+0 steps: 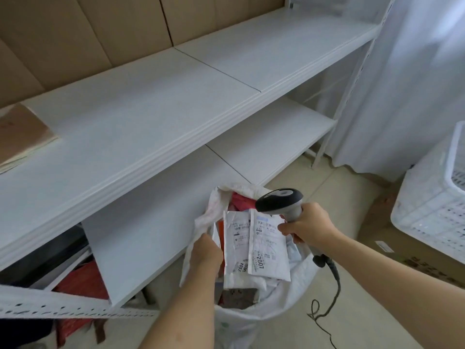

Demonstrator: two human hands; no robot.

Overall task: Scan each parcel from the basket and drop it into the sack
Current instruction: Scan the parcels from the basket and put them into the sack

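On the white parcel [269,248] nearest my right hand, the shipping label ends in large digits "2007". The parcel beside it [235,245] shows "2604" at its lower edge and "502" near the top. The finer print on both is too blurred to read.

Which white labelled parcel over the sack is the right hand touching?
The one marked 2007, on top; right hand pinches its upper corner while gripping the scanner. The 2604 parcel lies beneath, leftward.

White metal shelving [156,117]; brown envelope [22,134] on top shelf, left; cardboard sheets [100,28] behind; curtain [415,71] right.
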